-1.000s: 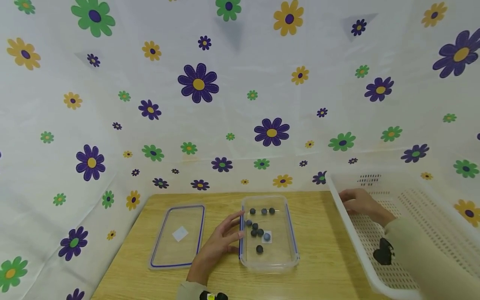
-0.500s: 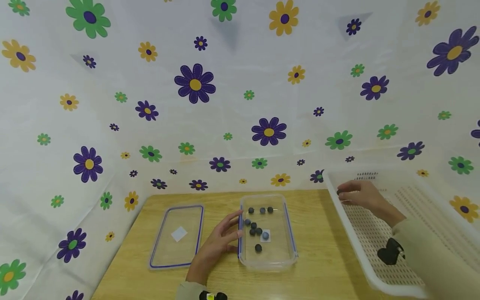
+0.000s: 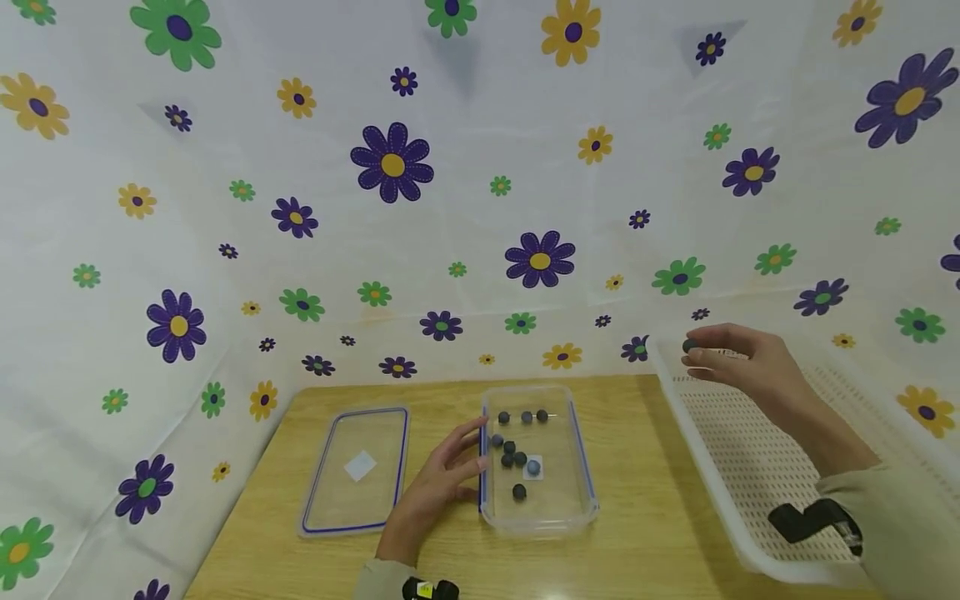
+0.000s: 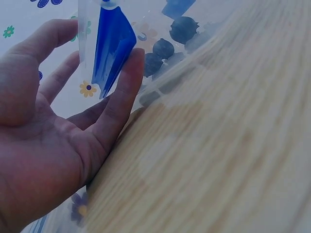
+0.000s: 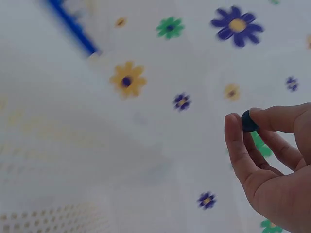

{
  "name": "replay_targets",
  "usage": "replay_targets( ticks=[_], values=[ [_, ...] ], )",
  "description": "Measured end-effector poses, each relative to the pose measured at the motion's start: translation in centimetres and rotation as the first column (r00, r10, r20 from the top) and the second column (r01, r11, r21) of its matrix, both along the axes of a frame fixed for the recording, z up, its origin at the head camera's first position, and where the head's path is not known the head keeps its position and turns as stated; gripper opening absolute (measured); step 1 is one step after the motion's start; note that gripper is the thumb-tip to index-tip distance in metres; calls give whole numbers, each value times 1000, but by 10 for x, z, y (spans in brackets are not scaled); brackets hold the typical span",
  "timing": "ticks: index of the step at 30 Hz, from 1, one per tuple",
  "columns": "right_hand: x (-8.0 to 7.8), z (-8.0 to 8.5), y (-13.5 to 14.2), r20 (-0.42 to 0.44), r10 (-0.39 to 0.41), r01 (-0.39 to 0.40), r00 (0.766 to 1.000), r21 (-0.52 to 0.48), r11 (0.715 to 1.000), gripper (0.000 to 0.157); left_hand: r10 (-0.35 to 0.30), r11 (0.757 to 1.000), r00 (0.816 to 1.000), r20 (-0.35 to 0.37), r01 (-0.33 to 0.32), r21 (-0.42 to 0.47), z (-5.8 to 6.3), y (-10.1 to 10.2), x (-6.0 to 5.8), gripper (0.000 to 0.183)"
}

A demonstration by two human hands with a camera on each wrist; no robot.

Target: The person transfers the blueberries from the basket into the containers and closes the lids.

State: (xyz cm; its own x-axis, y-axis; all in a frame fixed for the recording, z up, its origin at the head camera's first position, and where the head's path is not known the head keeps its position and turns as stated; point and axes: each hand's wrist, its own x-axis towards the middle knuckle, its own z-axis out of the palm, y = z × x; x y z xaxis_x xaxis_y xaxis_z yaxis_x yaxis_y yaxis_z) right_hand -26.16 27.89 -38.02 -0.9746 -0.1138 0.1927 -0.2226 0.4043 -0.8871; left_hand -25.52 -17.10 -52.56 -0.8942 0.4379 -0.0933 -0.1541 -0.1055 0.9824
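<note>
My right hand (image 3: 750, 367) pinches a blueberry (image 3: 690, 344) between thumb and fingertips, above the left rim of the white basket. In the right wrist view the dark round blueberry (image 5: 249, 121) shows between the fingertips. My left hand (image 3: 437, 492) rests its fingertips against the left side of a clear plastic container (image 3: 558, 508) with blue edges. Seen from the left wrist, the fingers (image 4: 127, 80) spread loosely beside its blue clip (image 4: 114, 48). Several blueberries (image 3: 519, 492) lie in the container, some of them clustered near its left wall.
A clear lid (image 3: 330, 508) with a blue seal lies on the wooden table (image 3: 630, 517), left of the container. The white perforated basket (image 3: 720, 475) stands at the right, its rim raised. A flower-printed sheet (image 3: 465, 225) hangs behind and at the sides.
The right hand has risen from inside the basket to above its left rim, bringing the blueberry up. The left hand stays at the container's side.
</note>
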Motion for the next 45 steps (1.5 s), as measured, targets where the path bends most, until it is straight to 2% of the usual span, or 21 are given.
replay_targets(
  ticks=[5,8,11,14,17,20,27,33,38,41,45],
  values=[
    [21,18,-19,-115,-23,13,993,-83,996,37,2,1000,1000,3,-2,17,-1,1,-1,69],
    [36,24,-34,-140,-34,2,990,-228,974,34,4,1000,1000,1,-4,17,-2,1,-1,69],
    [50,26,-52,-154,-41,-23,987,-393,919,35,-3,1000,1000,4,3,16,-3,0,-1,69],
    [61,22,-73,-179,-61,-39,982,-509,860,34,-19,1000,1000,-7,19,22,-2,-1,-1,69],
    [70,14,-92,-190,-87,-43,978,-593,804,32,-41,999,999,-10,41,32,-4,2,-1,68],
    [75,7,-107,-172,-99,-33,980,-632,774,30,-58,998,998,4,58,33,-6,4,0,68],
    [60,-3,-141,-147,-75,-32,986,-619,785,30,-38,999,999,-22,38,13,-2,0,0,69],
    [43,-32,-165,-124,-81,-14,989,-625,780,29,-41,999,999,-9,41,-8,2,-6,-3,70],
    [34,-52,-174,-110,-76,-10,991,-628,778,26,-41,999,999,-13,41,-12,0,-5,-4,68],
    [29,-61,-176,-101,-83,5,991,-607,795,24,-41,999,999,-15,41,-13,1,-4,-4,69],
    [24,-72,-175,-79,-101,41,992,-554,832,22,-39,999,999,-14,39,-13,0,-4,-4,69]
  ],
)
